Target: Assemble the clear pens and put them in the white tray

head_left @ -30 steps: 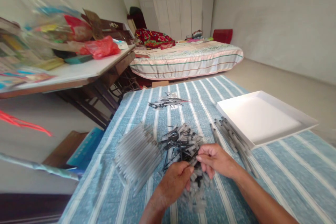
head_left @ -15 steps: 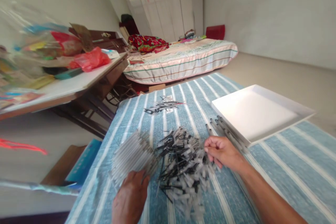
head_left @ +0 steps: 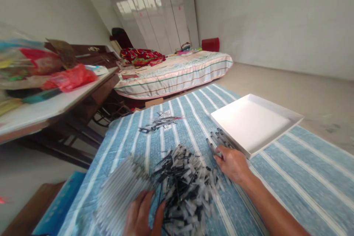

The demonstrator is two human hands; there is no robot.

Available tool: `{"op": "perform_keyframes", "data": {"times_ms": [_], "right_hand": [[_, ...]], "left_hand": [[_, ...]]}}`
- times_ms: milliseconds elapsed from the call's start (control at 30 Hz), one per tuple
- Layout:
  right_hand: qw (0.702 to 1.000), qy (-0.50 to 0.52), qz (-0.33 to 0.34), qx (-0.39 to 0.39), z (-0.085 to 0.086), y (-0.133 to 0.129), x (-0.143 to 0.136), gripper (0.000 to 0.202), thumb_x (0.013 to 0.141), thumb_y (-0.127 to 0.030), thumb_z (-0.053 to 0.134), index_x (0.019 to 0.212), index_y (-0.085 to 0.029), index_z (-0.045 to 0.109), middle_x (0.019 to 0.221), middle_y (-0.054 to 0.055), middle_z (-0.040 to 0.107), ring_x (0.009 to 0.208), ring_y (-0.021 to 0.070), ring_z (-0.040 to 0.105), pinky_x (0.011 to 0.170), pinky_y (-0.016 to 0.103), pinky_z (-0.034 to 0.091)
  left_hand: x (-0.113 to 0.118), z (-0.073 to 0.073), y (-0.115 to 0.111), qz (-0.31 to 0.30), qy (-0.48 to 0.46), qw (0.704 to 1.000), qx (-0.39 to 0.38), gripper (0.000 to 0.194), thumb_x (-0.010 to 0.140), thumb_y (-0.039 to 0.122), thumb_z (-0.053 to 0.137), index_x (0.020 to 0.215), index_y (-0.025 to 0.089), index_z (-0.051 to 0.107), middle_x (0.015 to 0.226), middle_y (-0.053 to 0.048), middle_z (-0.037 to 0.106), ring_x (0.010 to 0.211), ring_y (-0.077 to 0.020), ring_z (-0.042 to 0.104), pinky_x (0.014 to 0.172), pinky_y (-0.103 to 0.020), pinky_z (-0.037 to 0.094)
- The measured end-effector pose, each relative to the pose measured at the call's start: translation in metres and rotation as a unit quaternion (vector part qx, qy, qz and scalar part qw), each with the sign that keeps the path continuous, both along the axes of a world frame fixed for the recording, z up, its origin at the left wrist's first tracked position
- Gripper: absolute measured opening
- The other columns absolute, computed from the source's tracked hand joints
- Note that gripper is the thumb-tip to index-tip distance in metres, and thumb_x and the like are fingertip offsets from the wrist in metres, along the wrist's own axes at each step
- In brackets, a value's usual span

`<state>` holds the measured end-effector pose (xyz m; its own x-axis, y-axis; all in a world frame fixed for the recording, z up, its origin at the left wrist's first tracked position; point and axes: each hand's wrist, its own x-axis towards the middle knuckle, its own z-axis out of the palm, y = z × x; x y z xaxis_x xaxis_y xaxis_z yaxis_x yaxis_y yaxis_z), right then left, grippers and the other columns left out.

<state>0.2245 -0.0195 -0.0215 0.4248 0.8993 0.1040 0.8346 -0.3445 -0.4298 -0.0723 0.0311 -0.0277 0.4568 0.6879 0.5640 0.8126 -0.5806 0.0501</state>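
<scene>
My left hand [head_left: 143,215] reaches in at the bottom, fingers apart, over the near right edge of a stack of clear pen barrels [head_left: 121,188]. Its thumb is beside a heaped pile of pen caps and dark-tipped small parts [head_left: 188,188]. To the right of that pile, my right hand [head_left: 233,164] has its fingers closed around the near end of a grey pen [head_left: 210,145] with a dark end. That pen lies low, beside several similar pens [head_left: 223,137] along the box's edge. My palm hides part of them.
A shallow white box [head_left: 254,121] stands on the striped blue cloth [head_left: 193,112] at the right. Thin dark pieces [head_left: 159,122] lie farther back. At the left is a cluttered table [head_left: 65,97] with a red plastic bag [head_left: 73,78]. A bed [head_left: 177,72] stands beyond.
My right hand has moved from the pile's edge onto the pens beside the box. My left hand's fingers have spread near the barrels. The view has shifted slightly.
</scene>
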Motion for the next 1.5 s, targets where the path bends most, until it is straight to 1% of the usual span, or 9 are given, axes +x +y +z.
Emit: {"op": "perform_keyframes", "data": {"times_ms": [133,233,333,467,600,767,1033,1300,1500], "right_hand": [[0.996,-0.079,0.01,-0.037,0.001,0.001,-0.012,0.019,0.081,-0.031,0.049,0.091,-0.019,0.059,0.089,0.006,0.065,0.078,0.0209,0.062,0.061,0.027,0.038],[0.993,-0.096,0.02,-0.061,-0.003,0.003,-0.017,0.018,0.08,-0.027,0.05,0.091,-0.017,0.059,0.088,0.008,0.063,0.079,0.0219,0.061,0.064,0.028,0.04],[0.992,-0.099,0.021,-0.069,-0.006,0.005,-0.02,0.016,0.081,-0.021,0.047,0.092,-0.016,0.059,0.088,0.009,0.063,0.08,0.0221,0.061,0.064,0.029,0.041],[0.992,-0.101,0.008,-0.069,-0.007,0.007,-0.02,0.019,0.083,-0.015,0.042,0.094,-0.015,0.058,0.089,0.01,0.063,0.08,0.0212,0.061,0.063,0.028,0.041],[0.993,-0.096,-0.004,-0.072,-0.009,0.009,-0.02,0.021,0.083,-0.014,0.041,0.096,-0.015,0.058,0.089,0.01,0.063,0.079,0.0204,0.061,0.063,0.028,0.04],[0.993,-0.095,-0.009,-0.066,-0.012,0.01,-0.02,0.023,0.083,-0.013,0.039,0.096,-0.016,0.059,0.089,0.01,0.062,0.08,0.0206,0.061,0.064,0.028,0.04],[0.993,-0.086,-0.007,-0.086,-0.012,0.011,-0.015,0.024,0.083,-0.014,0.04,0.098,-0.017,0.058,0.09,0.009,0.062,0.078,0.0199,0.061,0.062,0.028,0.04],[0.99,-0.106,-0.019,-0.096,-0.004,0.009,-0.018,0.023,0.083,-0.01,0.038,0.091,-0.016,0.058,0.087,0.01,0.062,0.076,0.0213,0.062,0.058,0.028,0.039],[0.989,-0.102,-0.019,-0.108,-0.001,0.008,-0.019,0.022,0.081,-0.011,0.041,0.091,-0.014,0.06,0.091,0.012,0.063,0.079,0.0219,0.062,0.06,0.027,0.042]], "left_hand": [[0.029,-0.014,-0.017,-0.173,0.09,0.981,0.001,0.076,0.073,0.06,0.049,0.133,0.016,0.034,0.133,-0.016,0.043,0.123,-0.0316,0.039,0.093,-0.041,0.04],[0.034,-0.021,-0.02,-0.214,0.139,0.967,0.015,0.077,0.075,0.06,0.046,0.137,0.018,0.028,0.135,-0.015,0.042,0.127,-0.0327,0.032,0.096,-0.045,0.035],[0.036,-0.02,-0.017,-0.198,0.16,0.967,0.018,0.076,0.075,0.054,0.048,0.138,0.017,0.026,0.136,-0.017,0.04,0.128,-0.0335,0.031,0.097,-0.046,0.033],[0.05,-0.016,-0.01,-0.102,0.101,0.99,0.016,0.079,0.073,0.046,0.053,0.139,0.014,0.021,0.14,-0.021,0.03,0.13,-0.0363,0.025,0.097,-0.05,0.033],[0.063,-0.021,0.0,-0.064,0.084,0.994,-0.012,0.08,0.07,0.051,0.055,0.135,0.014,0.028,0.139,-0.022,0.031,0.129,-0.0381,0.026,0.094,-0.053,0.035],[0.071,-0.027,0.01,-0.067,0.094,0.993,-0.035,0.071,0.071,0.052,0.054,0.129,0.013,0.04,0.132,-0.019,0.043,0.124,-0.0353,0.034,0.093,-0.051,0.036],[0.097,-0.021,0.016,-0.082,0.097,0.991,-0.045,0.065,0.073,0.054,0.052,0.123,0.013,0.048,0.122,-0.018,0.052,0.115,-0.0335,0.043,0.094,-0.051,0.032],[0.115,-0.017,0.02,-0.075,0.096,0.989,-0.081,0.065,0.073,0.043,0.055,0.127,0.009,0.043,0.122,-0.019,0.051,0.115,-0.0341,0.043,0.096,-0.052,0.03],[0.099,-0.011,0.018,-0.103,0.051,0.992,-0.048,0.079,0.073,0.052,0.053,0.135,0.011,0.027,0.133,-0.019,0.042,0.122,-0.0337,0.038,0.096,-0.051,0.033]]}}
